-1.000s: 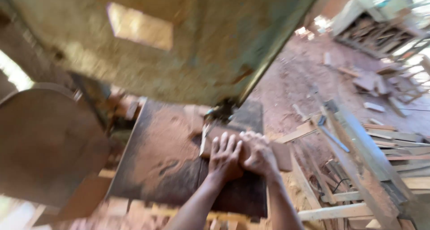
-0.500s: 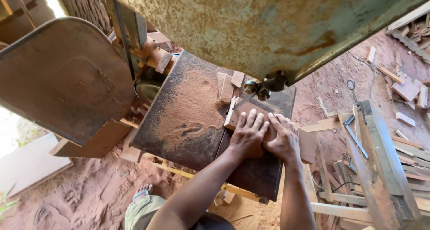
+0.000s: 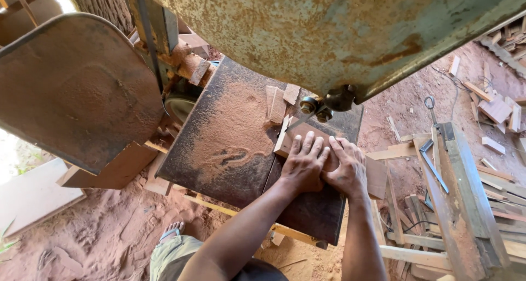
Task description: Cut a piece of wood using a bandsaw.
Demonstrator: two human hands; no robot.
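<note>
Both of my hands lie flat, side by side, on a reddish wooden board [image 3: 377,178] that rests on the dark metal saw table [image 3: 219,166]. My left hand [image 3: 304,165] presses the board's left part, fingers spread toward the blade guide [image 3: 323,107]. My right hand [image 3: 345,168] presses beside it, thumb touching the left hand. The board's far edge sits just under the blade guide of the rusty band saw housing [image 3: 329,34]. Sawdust covers the table's left half.
Small wood offcuts [image 3: 280,99] lie on the table behind the blade. A large round rusty wheel cover [image 3: 71,89] stands at left. A wooden bench with metal tools [image 3: 455,188] and scattered wood scraps [image 3: 496,111] lie right. My sandalled foot [image 3: 172,230] stands on red sawdust-covered ground.
The view has tilted down and steadied, showing more of the table and ground. Both hands stay pressed on the board near the blade, barely shifting.
</note>
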